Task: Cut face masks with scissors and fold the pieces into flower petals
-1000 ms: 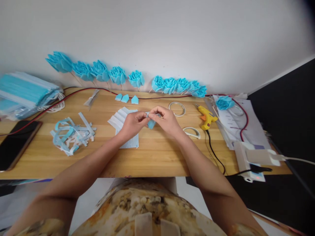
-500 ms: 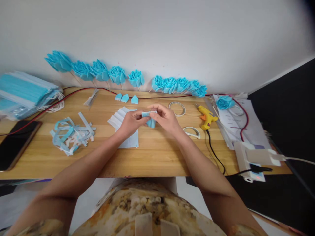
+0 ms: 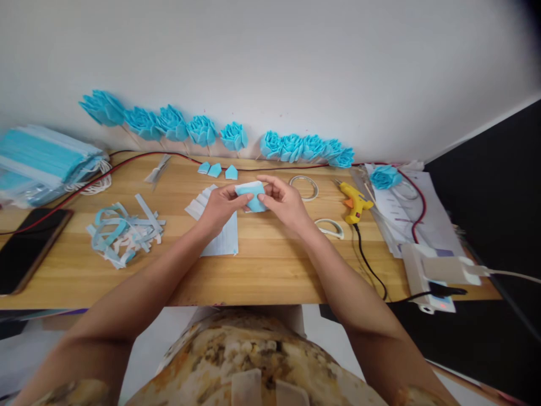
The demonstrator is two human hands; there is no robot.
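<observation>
- Small blue piece of fabric [image 3: 257,204] is up between both hands, over the middle of the tabletop [image 3: 262,276]
- Left hand [image 3: 222,207] has it pinched, thumb on the near face
- Right hand [image 3: 286,204] pinches the other side the same way – thumb tips close together
- Pleated pale sheet [image 3: 223,239] lies flat, partly hidden by the left hand
- Three little blue cutouts [image 3: 215,170] sit just past the hands, pointy ends facing the wall
- Off to the right: two tape rolls [image 3: 316,190], then a yellow glue gun [image 3: 354,202]
- Left side's messier – a tangle of strips [image 3: 112,231], then a black phone [image 3: 29,248]
- Blue flowers [image 3: 203,130] on sticks line the wall at the back
</observation>
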